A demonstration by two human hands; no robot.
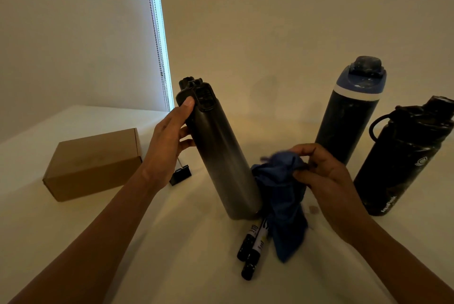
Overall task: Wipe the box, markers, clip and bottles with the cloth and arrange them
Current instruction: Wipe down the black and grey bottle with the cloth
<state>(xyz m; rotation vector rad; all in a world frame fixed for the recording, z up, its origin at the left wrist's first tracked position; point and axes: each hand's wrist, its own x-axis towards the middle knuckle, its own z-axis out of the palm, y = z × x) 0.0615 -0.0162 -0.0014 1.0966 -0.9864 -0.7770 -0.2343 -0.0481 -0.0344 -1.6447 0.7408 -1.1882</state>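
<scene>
Grey bottle (221,156) is gripped by the left hand (169,139); cloth (282,195), pinched by the right hand (326,180), should be wrapped below that grip.

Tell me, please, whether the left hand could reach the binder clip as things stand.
Likely not yet: the left hand grips the grey bottle; the binder clip lies uncovered just below its wrist.
</scene>
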